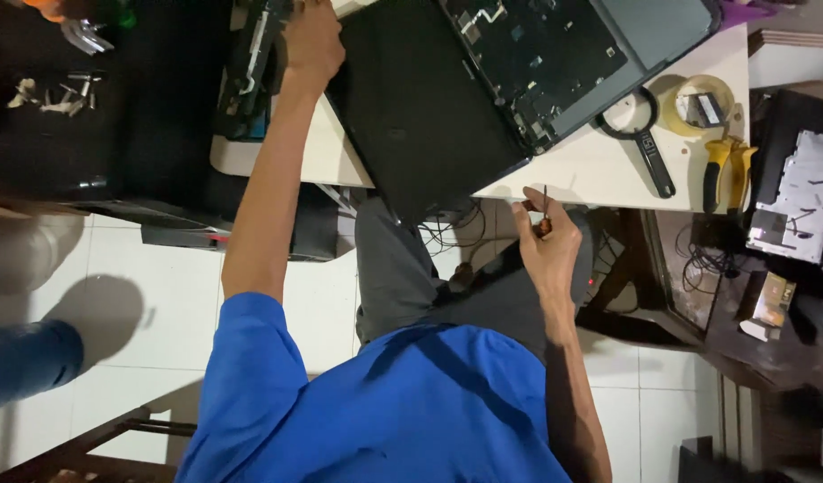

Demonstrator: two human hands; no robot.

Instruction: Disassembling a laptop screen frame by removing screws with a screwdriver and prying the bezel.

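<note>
An opened laptop (pixel 519 63) lies on the white table (pixel 599 170), its circuit board exposed on one half and a black panel (pixel 411 107) on the other. My left hand (pixel 311 40) rests on the far left edge of the black panel. My right hand (pixel 546 237) is below the table's near edge, fingers closed on a thin screwdriver (pixel 545 210) whose tip points up.
A black magnifying glass (pixel 642 134), a roll of tape (pixel 698 103) and yellow-handled pliers (pixel 729 170) lie on the table's right. Loose screws (pixel 63 94) sit on a dark surface at far left. A metal board (pixel 801 197) is at right. Cables hang under the table.
</note>
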